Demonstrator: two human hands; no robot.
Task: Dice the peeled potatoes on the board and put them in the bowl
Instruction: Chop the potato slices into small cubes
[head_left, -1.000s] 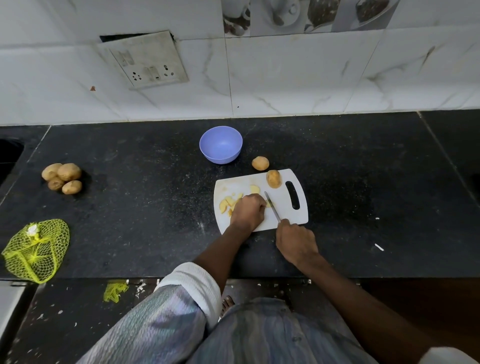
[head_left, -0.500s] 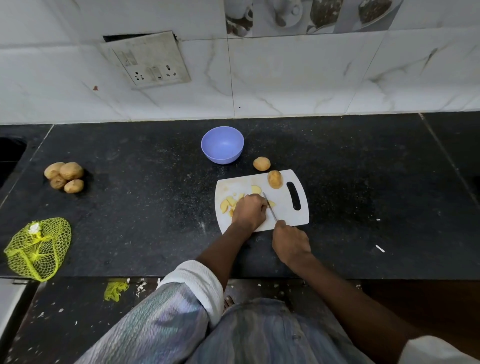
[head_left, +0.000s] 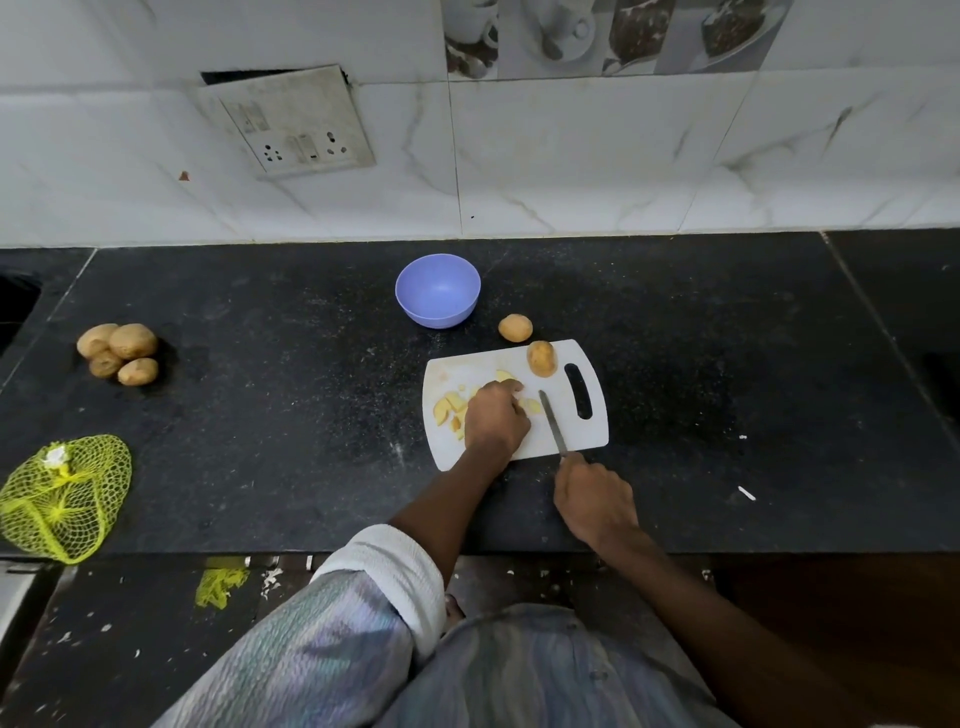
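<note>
On the white cutting board (head_left: 563, 434) I see pale yellow potato pieces (head_left: 448, 408) scattered over its left half, some of them hidden under my left hand (head_left: 493, 418). That hand lies knuckles-up over the pieces with its fingers curled down onto them; I cannot tell how many pieces its grip has hold of. A whole potato (head_left: 541, 358) sits at the far edge of the board, just beside the handle slot. A second whole potato (head_left: 515, 328) lies off the board on the black bench (head_left: 727, 364), close behind the first.

My right hand (head_left: 595, 499) is off the near edge of the board, its grip closed round the handle of a knife (head_left: 553, 423). The blade reaches forward over the board, its tip near the cut pieces to the right of my left hand; whether the blade touches the board I cannot tell.

The lilac bowl (head_left: 437, 291) stands on the bench beyond the board, to its left, apart from it, and I see nothing in it.

Farther left on the bench lie four unpeeled potatoes (head_left: 118, 352) in a cluster, touching one another. Near the front left edge sits a yellow mesh bag (head_left: 62, 499). A switch plate (head_left: 291, 122) hangs on the tiled wall behind.
</note>
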